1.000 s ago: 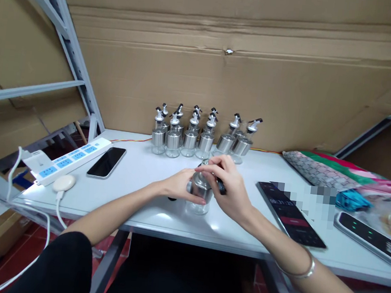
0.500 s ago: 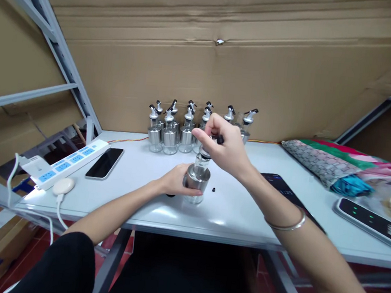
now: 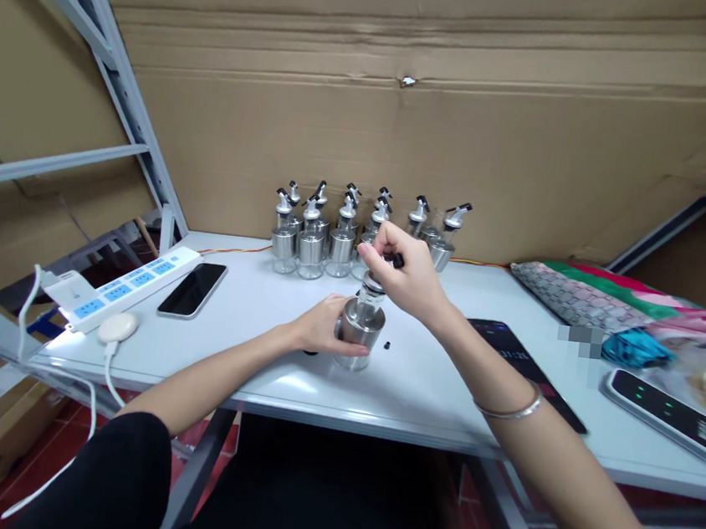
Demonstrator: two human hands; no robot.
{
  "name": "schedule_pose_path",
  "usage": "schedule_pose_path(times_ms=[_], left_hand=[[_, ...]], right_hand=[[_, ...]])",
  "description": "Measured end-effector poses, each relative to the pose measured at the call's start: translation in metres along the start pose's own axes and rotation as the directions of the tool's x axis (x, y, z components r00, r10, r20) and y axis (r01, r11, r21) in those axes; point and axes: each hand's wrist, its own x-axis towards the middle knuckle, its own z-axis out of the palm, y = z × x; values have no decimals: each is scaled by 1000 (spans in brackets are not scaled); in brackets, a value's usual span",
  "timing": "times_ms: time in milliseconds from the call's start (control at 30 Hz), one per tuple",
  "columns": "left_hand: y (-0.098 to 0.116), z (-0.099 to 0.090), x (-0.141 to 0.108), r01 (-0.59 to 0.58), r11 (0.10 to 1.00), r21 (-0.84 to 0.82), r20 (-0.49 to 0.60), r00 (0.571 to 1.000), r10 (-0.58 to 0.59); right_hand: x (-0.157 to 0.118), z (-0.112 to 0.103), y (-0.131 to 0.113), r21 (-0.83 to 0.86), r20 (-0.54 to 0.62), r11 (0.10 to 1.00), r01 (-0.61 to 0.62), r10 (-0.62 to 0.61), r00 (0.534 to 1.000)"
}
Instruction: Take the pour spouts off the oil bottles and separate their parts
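An oil bottle [image 3: 364,326] of clear glass with a steel sleeve stands on the white table in front of me. My left hand [image 3: 327,327] is closed round its lower body, thumb across the front. Above it, my right hand [image 3: 408,272] grips the pour spout [image 3: 374,283] at the bottle's neck; the fingers cover most of the spout, and a black bit shows beside the knuckles. A tiny black cap [image 3: 386,345] lies on the table just right of the bottle. Something dark, partly hidden, lies under my left hand.
Several similar bottles [image 3: 312,248] with spouts stand at the back by the cardboard wall [image 3: 366,140]. At left lie a phone [image 3: 192,290], a power strip [image 3: 136,285] and a round white charger [image 3: 117,327]. A dark tablet [image 3: 527,375], a colourful cloth bag [image 3: 614,305] and a black-topped device [image 3: 671,416] are right.
My right hand has come slightly lower with the spout towards the bottle. The whole view has shifted a little; my left hand keeps its hold.
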Motion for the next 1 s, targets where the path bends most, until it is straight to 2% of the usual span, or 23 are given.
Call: schedule_pose_path(times_ms=[133,300,533,600,667,733,800,867,1000], left_hand=[[0,0,0,27,1000,4,7,1000,-27],[-1,1,0,29,999,27,6,1000,-29],[-1,0,-1,35,999,17,18,999,-35],[-4,-1,-1,17,1000,-2,-7,1000,-17],[-7,-2,-1,-2,1000,-15,-54,999,1],[-9,-2,-2,-1,1000,-2,-94,996,0],[-10,-1,-2,26,999,24,-117,993,-23],[-9,1,-2,67,998,21,-136,989,-63],[-10,5,0,90,996,8,-128,988,-88]], right_hand=[[-1,-1,0,-31,5,999,36,-36,999],[-1,-2,1,-84,96,990,118,-110,989],[-1,-3,1,-63,113,991,118,-111,987],[2,-10,3,-78,58,992,98,-93,994],[8,-22,6,-109,-64,992,62,-69,996],[15,-36,14,-165,-188,986,11,-43,981],[23,-47,26,-244,-257,969,-40,-25,966],[28,-55,42,-314,-274,946,-85,-4,962],[29,-62,79,-420,-226,894,-159,67,972]])
